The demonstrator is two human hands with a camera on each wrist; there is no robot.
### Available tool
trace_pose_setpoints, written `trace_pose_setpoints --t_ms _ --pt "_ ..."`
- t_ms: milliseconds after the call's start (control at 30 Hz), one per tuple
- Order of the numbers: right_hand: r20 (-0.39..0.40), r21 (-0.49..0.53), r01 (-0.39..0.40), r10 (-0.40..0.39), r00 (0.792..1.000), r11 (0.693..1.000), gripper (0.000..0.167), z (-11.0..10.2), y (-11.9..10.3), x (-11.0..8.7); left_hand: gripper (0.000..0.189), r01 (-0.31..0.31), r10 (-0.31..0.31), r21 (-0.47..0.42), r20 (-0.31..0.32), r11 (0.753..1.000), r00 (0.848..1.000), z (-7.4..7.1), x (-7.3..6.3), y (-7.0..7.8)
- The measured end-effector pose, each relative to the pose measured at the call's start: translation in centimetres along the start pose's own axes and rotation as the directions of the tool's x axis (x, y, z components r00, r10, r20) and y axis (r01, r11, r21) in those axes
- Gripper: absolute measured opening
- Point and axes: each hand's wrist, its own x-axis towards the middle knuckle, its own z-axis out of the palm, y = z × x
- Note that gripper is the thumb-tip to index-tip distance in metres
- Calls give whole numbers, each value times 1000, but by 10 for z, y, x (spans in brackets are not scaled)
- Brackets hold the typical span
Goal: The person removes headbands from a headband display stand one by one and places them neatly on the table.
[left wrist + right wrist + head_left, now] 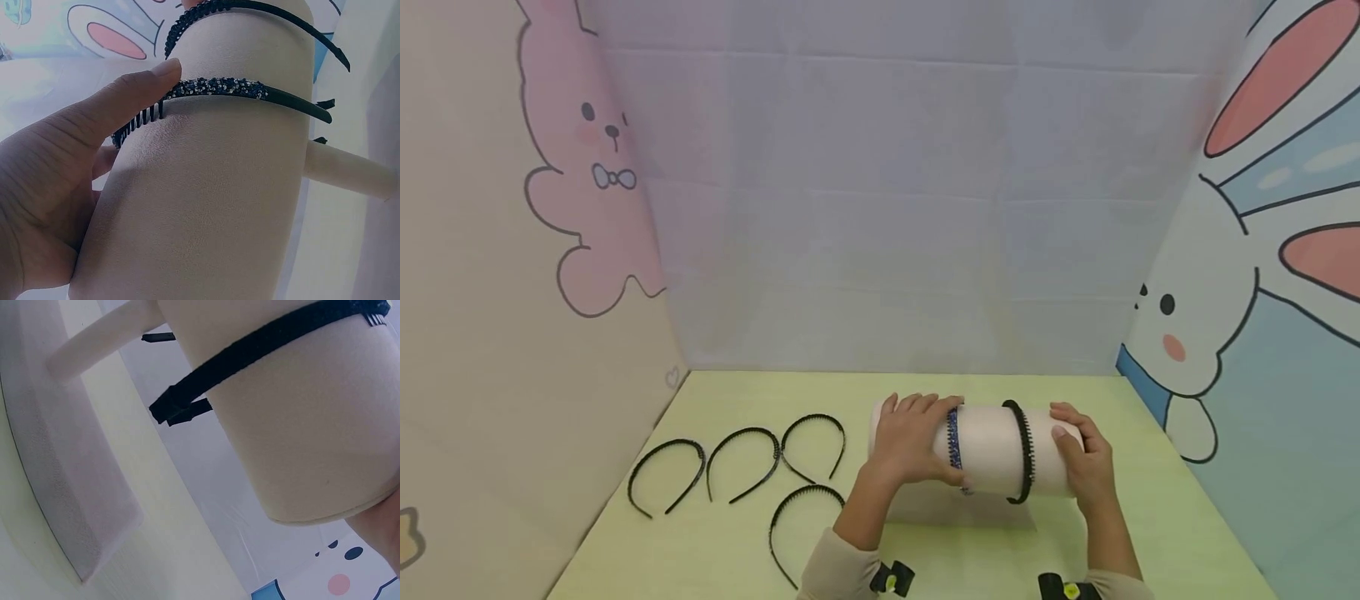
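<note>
A white padded headband stand (pixel 988 437), a fat cylinder on a stem, lies sideways across the table. Two headbands sit round it: a blue glittery headband (pixel 953 437) and, farther right, a black beaded headband (pixel 1021 454). My left hand (pixel 910 437) spans the cylinder at the blue headband, its thumb (pixel 147 81) against the sparkly band and the other fingers mostly hidden behind. At the cylinder's right end my right hand (pixel 1088 462) grips the edge, thumb on the near face. The bands' free ends (pixel 178 403) stick out past the cylinder on the stem side.
Several dark toothed headbands lie on the pale green table (pixel 745 550) to the left: one headband (pixel 681 442) at far left, others beside it, and a nearer headband (pixel 786 500) partly behind my left forearm. The stand's flat base (pixel 69 456) shows below the stem. Cartoon-printed walls enclose the table.
</note>
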Motion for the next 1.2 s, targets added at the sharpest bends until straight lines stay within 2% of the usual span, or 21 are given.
trace_pose_setpoints --t_ms 233,400,567,700,900,1100,1200 --pt "5 7 -1 1 1000 1000 20 0 1 1 102 42 -43 -29 -34 999 999 0 -7 -11" --pt "7 -11 -16 16 1000 1000 20 0 0 0 104 66 -72 -110 -56 992 996 3 -15 -23" --pt "1 -24 -22 22 1000 999 20 0 -1 -1 102 19 -40 -200 -100 980 994 5 -17 -30" --pt "3 -10 -15 15 1000 1000 20 1 -1 -1 101 18 -55 -303 -112 953 992 5 -21 -36" --pt "5 -13 -25 25 1000 1000 20 0 -2 -2 99 10 -77 -448 -132 894 988 11 -26 -46" --pt "0 -30 -17 17 1000 999 20 -1 -1 -2 101 -44 -64 -509 -194 859 979 20 -27 -52" --pt "0 -13 -8 8 1000 1000 19 0 0 -1 100 -57 -62 -520 -208 852 976 22 -27 -55"
